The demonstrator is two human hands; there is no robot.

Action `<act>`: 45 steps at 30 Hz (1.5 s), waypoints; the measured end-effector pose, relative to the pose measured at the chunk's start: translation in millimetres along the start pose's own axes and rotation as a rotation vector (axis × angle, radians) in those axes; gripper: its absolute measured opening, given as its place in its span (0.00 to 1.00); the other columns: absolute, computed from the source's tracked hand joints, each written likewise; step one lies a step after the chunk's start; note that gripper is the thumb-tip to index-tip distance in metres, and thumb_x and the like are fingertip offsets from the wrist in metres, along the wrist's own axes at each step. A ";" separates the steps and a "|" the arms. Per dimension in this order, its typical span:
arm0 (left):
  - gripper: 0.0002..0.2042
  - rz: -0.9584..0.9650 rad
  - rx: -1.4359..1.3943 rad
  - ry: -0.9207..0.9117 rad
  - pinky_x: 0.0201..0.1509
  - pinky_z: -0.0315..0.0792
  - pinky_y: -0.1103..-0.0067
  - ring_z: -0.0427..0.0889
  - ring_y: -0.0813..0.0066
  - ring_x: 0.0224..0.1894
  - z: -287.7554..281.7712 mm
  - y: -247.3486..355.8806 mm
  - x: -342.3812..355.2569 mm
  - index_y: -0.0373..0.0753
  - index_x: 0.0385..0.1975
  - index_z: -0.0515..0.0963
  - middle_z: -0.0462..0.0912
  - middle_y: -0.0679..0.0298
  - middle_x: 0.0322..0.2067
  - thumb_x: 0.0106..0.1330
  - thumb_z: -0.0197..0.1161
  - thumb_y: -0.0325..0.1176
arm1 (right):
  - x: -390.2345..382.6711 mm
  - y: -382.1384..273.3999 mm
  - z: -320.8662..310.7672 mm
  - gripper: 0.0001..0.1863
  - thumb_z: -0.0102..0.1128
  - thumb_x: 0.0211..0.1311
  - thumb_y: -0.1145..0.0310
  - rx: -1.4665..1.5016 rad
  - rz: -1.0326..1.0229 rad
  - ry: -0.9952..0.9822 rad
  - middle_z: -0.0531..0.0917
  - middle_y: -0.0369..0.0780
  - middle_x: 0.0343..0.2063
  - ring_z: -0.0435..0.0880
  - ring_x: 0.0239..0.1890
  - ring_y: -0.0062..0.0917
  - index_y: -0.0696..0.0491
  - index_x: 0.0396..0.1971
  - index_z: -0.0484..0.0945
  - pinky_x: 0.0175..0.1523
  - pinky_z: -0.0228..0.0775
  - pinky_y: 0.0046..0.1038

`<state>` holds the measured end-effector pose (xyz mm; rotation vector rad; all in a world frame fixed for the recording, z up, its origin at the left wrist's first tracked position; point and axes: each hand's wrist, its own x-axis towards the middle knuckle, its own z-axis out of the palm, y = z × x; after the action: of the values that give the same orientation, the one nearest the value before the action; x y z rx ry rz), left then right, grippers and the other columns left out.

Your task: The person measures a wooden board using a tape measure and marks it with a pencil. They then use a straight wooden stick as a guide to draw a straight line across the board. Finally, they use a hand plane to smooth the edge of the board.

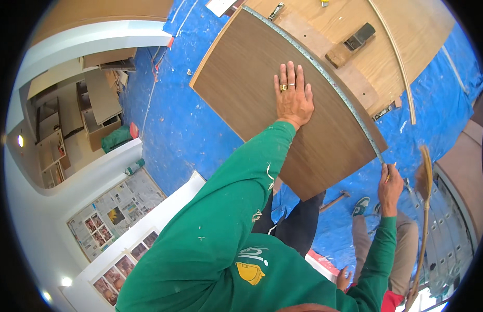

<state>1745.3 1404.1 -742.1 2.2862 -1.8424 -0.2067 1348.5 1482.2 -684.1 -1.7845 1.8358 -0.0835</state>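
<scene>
A brown wood-grain panel [241,67] lies in front of me, its far long edge on a plywood sheet. My left hand [294,99] rests flat on the panel with fingers stretched out and rings on two of them. Along the panel's far right edge runs the pale blade of a tape measure [324,74], from the top corner down to the right corner. There, just off the panel, my right hand [389,191] is closed on the blade's near end. A thin pencil-like thing shows by its fingers, too small to make out.
Beyond the panel, a hand plane [350,46] and a long thin wood strip [396,52] lie on the plywood [423,21]. A broom [424,179] stands at right, beside another person's legs [405,244]. A hammer [335,201] lies on blue sheeting [179,125].
</scene>
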 end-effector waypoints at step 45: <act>0.31 0.065 0.047 0.037 0.86 0.41 0.51 0.45 0.48 0.86 7.7 -6.4 4.1 0.36 0.80 0.58 0.53 0.49 0.83 0.84 0.45 0.47 | 11.0 25.6 -9.9 0.13 0.59 0.78 0.58 -0.094 -0.109 0.177 0.85 0.45 0.31 0.85 0.36 0.47 0.52 0.37 0.81 0.39 0.75 0.47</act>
<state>1750.5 1401.0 -751.0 2.2408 -1.9192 -0.1119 1321.8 1471.3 -690.6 -1.9984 1.8906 -0.2063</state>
